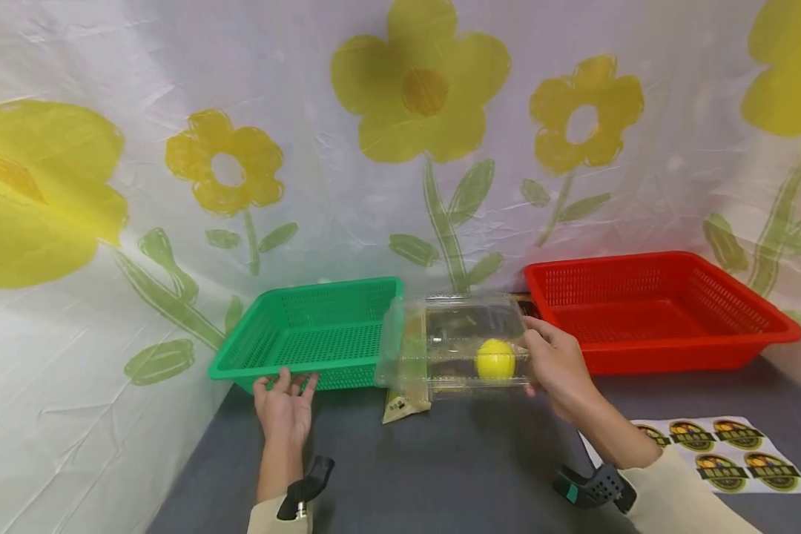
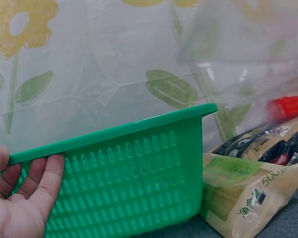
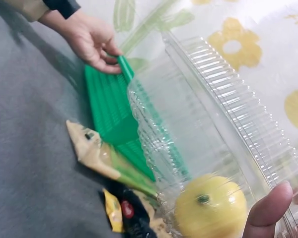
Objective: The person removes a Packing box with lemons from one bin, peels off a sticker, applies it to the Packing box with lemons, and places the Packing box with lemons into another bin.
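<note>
My left hand (image 1: pixel 285 409) grips the front rim of a green plastic basket (image 1: pixel 343 371), thumb over the edge and fingers against the slotted outer wall (image 2: pixel 114 173). The right hand (image 1: pixel 561 363) holds a clear plastic box (image 1: pixel 467 319) by its right end, the thumb (image 3: pixel 269 210) pressing on its side. Inside the box lies one yellow lemon (image 1: pixel 495 360), near the right hand. In the head view the box's left end overlaps the right end of the basket. The right wrist view also shows the left hand (image 3: pixel 97 47) at the basket's rim.
A red plastic basket (image 1: pixel 641 354) stands at the back right. Packaged food, including a beige bag (image 1: pixel 406 406) and a dark packet (image 3: pixel 134 213), lies behind and below the box. A sticker sheet (image 1: pixel 767 445) lies on the dark table (image 1: pixel 440 475). A flowered curtain (image 1: pixel 347 208) hangs behind.
</note>
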The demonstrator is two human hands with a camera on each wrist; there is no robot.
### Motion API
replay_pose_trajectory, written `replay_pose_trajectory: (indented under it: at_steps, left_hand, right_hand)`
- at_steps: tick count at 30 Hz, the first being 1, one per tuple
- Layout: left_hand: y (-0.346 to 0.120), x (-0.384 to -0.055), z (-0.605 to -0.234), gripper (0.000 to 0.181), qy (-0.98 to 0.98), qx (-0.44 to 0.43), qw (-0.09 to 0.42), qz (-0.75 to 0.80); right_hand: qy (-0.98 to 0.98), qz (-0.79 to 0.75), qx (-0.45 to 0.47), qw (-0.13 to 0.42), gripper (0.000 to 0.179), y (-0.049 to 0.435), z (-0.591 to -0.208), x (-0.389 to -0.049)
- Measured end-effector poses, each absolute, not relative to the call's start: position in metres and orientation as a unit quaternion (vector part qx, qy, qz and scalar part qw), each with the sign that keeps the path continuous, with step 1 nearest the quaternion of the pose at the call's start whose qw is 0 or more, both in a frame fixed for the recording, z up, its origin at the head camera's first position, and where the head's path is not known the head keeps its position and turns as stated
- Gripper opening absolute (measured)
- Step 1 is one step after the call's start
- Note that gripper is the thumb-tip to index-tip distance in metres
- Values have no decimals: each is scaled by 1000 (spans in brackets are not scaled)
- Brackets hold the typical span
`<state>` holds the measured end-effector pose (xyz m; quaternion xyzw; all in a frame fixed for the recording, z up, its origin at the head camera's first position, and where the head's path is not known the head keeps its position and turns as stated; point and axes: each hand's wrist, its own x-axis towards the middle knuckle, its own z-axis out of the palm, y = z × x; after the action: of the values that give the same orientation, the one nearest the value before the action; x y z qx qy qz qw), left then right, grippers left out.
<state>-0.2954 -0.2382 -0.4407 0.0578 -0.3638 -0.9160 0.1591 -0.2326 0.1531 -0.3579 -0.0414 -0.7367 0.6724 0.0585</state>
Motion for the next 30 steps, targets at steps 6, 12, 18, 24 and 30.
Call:
replay_pose_trajectory:
  at_steps: [6, 12, 18, 24, 30]
  left_hand:
    - [-236, -298, -441, 24, -359, 64, 153, -919]
    - [-236, -298, -440, 28, -350, 70, 152, -922]
    - [-238, -296, -437, 27, -340, 72, 146, -926]
    - [-237, -297, -437, 26, -331, 71, 139, -930]
    - [-237, -297, -438, 25, -329, 80, 144, -930]
  right_hand:
    - [-735, 674, -52, 42, 57, 172, -371, -214]
    - [-753, 653, -72, 31, 59, 187, -384, -199]
    - [-754, 651, -88, 6, 57, 198, -394, -188]
    - [-741, 665, -91, 4, 59, 202, -404, -182]
    - [-750, 655, -91, 1, 57, 202, -415, -179]
